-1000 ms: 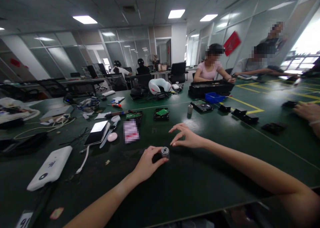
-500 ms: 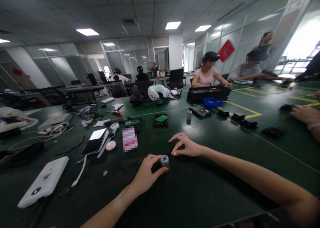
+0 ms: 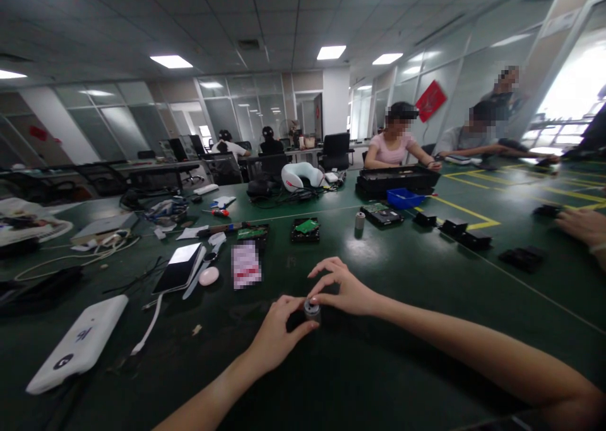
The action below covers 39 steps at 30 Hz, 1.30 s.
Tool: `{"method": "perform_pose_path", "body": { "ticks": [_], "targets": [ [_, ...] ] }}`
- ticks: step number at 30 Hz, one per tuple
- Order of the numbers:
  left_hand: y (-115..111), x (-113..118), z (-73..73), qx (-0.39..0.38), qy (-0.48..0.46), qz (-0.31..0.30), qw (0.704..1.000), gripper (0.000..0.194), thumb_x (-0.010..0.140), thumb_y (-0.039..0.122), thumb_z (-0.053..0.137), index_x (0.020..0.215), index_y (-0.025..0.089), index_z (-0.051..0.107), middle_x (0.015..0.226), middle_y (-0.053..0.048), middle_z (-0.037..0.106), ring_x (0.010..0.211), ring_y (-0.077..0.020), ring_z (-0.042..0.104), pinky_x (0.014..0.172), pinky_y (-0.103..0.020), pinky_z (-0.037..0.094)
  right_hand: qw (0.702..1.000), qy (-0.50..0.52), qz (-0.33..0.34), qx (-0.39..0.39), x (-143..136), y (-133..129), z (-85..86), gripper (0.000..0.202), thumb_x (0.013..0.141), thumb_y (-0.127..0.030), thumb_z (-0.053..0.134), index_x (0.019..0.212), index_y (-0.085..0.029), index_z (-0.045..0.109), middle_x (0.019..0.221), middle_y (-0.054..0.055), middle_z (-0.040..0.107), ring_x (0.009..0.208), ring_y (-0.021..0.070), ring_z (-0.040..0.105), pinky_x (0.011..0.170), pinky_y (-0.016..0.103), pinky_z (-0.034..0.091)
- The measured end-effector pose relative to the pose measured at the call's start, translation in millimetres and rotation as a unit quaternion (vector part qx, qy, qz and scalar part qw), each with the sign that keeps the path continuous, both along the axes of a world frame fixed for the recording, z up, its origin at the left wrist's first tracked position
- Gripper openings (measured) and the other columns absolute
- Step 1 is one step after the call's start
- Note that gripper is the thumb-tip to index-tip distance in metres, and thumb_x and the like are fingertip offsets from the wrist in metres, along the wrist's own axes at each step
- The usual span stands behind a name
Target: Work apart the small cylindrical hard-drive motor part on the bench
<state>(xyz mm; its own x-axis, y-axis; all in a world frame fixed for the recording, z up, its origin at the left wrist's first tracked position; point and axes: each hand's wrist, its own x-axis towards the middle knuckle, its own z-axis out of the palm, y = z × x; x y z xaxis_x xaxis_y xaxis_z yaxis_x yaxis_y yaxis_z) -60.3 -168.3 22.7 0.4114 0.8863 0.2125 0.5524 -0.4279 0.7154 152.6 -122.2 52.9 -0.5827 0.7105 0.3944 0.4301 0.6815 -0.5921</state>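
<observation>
Cylinder is upright on or just over the green table, to the right of the pinkish sheet and closer to the person; can't tell if its base touches down. Left hand has it grasped, fingers on the far side and thumb on the near side. Right hand is at its top, thumb and index tips nearly together and the other fingers loosely curled. Honestly can't tell if those tips are pinching something tiny.

As for the rest, going by that sheet: pale puck just left of it, drive with a green board past it to the right, a second can standing further right. Blue tray is well beyond and right, neck pillow well beyond too.
</observation>
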Motion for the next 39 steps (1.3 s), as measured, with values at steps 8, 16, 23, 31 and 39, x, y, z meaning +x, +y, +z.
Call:
{"method": "perform_pose_path", "body": {
  "ticks": [8, 16, 23, 31, 39],
  "targets": [
    [1.8, -0.3, -3.6, 0.007, -0.004, 0.002, 1.0, 0.03, 0.082, 0.036, 0.067, 0.11, 0.027, 0.064, 0.104, -0.004, 0.063, 0.099, -0.0224, 0.056, 0.089, -0.036, 0.043, 1.0, 0.019, 0.006, -0.018, -3.3, -2.5, 0.8, 0.014, 0.082, -0.037, 0.067, 0.09, -0.029, 0.074, 0.109, 0.004, 0.062, 0.111, 0.0221, 0.046, 0.098, 0.043, 0.035],
    [0.2, 0.9, 1.3, -0.005, 0.005, 0.005, 1.0, 0.029, 0.082, 0.035, 0.067, 0.11, 0.027, 0.065, 0.105, -0.004, 0.063, 0.101, -0.0231, 0.056, 0.09, -0.036, 0.043, 0.992, 0.098, 0.015, -0.074, -0.9, 2.8, 0.8, 0.042, 0.093, -0.052, 0.041, 0.096, -0.026, 0.074, 0.107, 0.006, 0.066, 0.109, 0.0219, 0.051, 0.099, 0.043, 0.035],
    [0.3, 0.9, 1.1, -0.004, 0.001, 0.008, 1.0, 0.031, 0.081, 0.035, 0.067, 0.111, 0.028, 0.064, 0.107, -0.004, 0.063, 0.102, -0.0234, 0.056, 0.091, -0.037, 0.042, 0.956, 0.222, 0.013, -0.189, 0.4, 5.6, -1.4, 0.065, 0.098, -0.051, 0.021, 0.081, -0.017, 0.074, 0.038, 0.0, 0.047, 0.086, 0.0214, 0.065, 0.097, 0.039, 0.04],
    [0.3, 1.1, 1.1, -0.008, 0.006, 0.008, 1.0, 0.032, 0.081, 0.035, 0.068, 0.111, 0.025, 0.064, 0.103, -0.005, 0.062, 0.099, -0.0235, 0.056, 0.088, -0.036, 0.043, 0.957, 0.153, 0.044, -0.243, -3.3, -12.1, -2.1, 0.048, 0.096, -0.045, 0.028, 0.101, -0.017, 0.067, 0.047, -0.004, 0.056, 0.035, 0.0103, 0.034, 0.053, 0.027, 0.041],
    [-0.5, 0.8, 3.3, -0.016, -0.004, 0.002, 1.0, 0.03, 0.082, 0.034, 0.067, 0.111, 0.029, 0.064, 0.107, -0.003, 0.062, 0.102, -0.0222, 0.055, 0.091, -0.036, 0.041, 0.962, 0.233, -0.023, -0.14, -4.2, -0.7, -6.4, 0.069, 0.097, -0.052, 0.026, 0.045, -0.017, 0.056, 0.041, 0.0, 0.048, 0.049, 0.0128, 0.052, 0.07, 0.03, 0.043]
  ]
}}
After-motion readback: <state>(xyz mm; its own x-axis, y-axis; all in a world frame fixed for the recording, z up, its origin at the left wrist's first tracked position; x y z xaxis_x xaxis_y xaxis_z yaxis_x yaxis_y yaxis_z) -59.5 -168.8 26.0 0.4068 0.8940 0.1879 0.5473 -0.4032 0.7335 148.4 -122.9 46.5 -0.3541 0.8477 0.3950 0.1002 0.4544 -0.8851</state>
